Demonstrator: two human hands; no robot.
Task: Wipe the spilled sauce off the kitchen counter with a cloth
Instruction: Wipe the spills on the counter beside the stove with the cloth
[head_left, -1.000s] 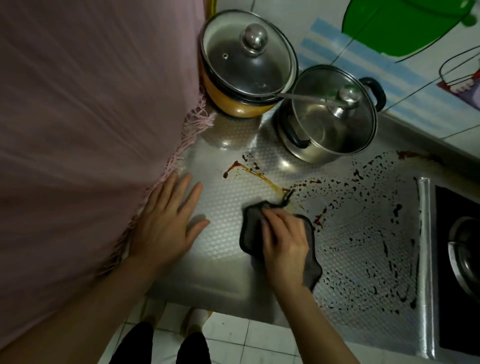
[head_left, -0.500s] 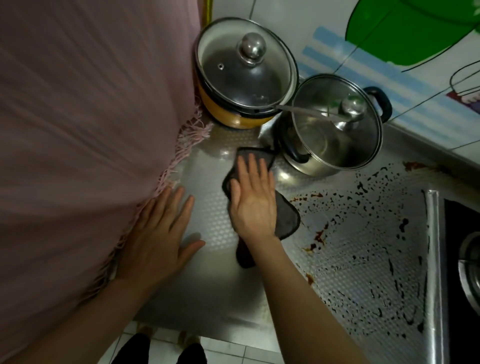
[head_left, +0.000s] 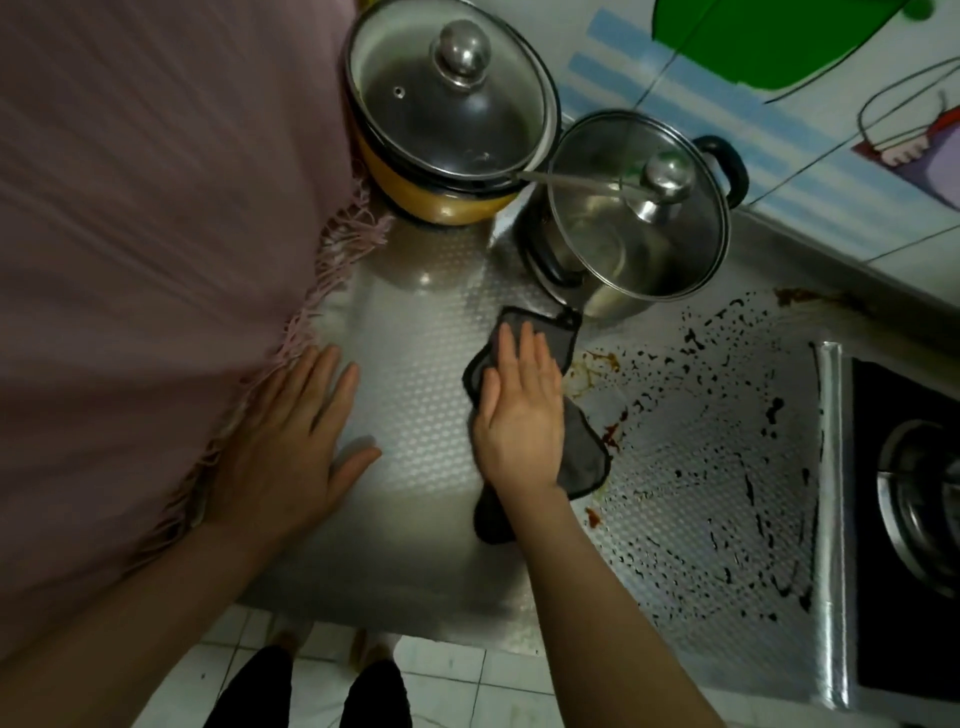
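The cloth (head_left: 535, 415), pressed flat at frame centre under the open right hand (head_left: 519, 410), has been shifted rightward; the streak beside it is gone, while sauce (head_left: 717, 467) remains splattered right.

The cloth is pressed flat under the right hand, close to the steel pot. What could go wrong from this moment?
1. The cloth has its far corner right at the steel pot, so a push forward may bump the pot.
2. Many dark sauce drops lie to the right, up to the stove edge; a wide stroke may smear them toward it.
3. The left hand rests beside the pink fringed fabric, which sauce could stain.
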